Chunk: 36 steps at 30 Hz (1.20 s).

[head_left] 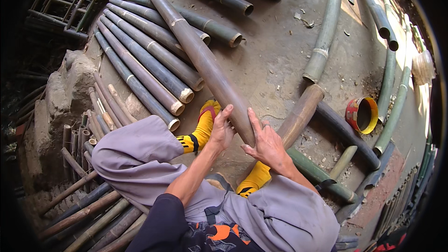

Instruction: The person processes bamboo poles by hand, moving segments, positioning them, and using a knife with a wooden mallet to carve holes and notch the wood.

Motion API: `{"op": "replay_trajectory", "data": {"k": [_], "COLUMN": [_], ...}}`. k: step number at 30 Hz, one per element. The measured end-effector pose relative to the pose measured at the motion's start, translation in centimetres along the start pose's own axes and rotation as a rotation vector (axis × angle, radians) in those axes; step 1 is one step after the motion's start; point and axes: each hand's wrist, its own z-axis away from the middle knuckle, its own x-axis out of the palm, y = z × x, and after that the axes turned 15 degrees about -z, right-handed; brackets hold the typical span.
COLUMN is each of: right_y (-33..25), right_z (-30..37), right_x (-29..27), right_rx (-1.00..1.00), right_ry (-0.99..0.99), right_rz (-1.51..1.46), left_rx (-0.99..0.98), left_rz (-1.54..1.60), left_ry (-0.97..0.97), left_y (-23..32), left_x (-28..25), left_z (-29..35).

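Observation:
A long brown bamboo pole [203,60] slants from the far left down to its near end between my knees. My left hand [222,130] presses against the pole's left side near that end, fingertips on the surface. On the opposite side, my right hand [266,144] grips the same end, its fingers lying along the bamboo and the thumb below the tip. A ring shows on one right finger. Both hands together hold the near end above the ground; the palms' contact is partly hidden.
Cut bamboo poles [154,51] lie fanned out at the left, beside a rough stone block [70,84]. More poles [322,42] lie to the right, near a red and yellow round container [361,115]. My feet wear yellow socks [203,128]. Thinner bamboo pieces [79,144] stand at the left.

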Motion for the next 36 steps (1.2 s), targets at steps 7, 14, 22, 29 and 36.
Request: {"op": "replay_trajectory", "data": {"k": [7, 14, 22, 29, 36], "right_y": [4.1, 7.2, 7.1, 7.8, 8.7], "right_z": [-0.4, -1.1, -1.0, 0.6, 0.4], "right_x": [1.7, 2.6, 1.8, 1.8, 0.4], "right_rx": [0.165, 0.167, 0.195, 0.047, 0.199], "right_ry": [-0.029, -0.065, -0.034, 0.326, 0.093], "right_rz": [-0.372, -0.663, -0.657, -0.676, -0.875], "left_rx": [-0.022, -0.032, -0.082, -0.059, -0.088], "left_rz": [-0.149, -0.039, 0.043, 0.078, 0.075], "left_ry": [0.191, 0.185, 0.146, 0.116, 0.079], "left_y": [-1.2, -2.9, -3.3, -3.4, -3.9], "left_x": [1.9, 1.3, 1.7, 1.8, 1.6], "left_z": [-2.3, -2.3, -2.9, -3.4, -3.7]}}
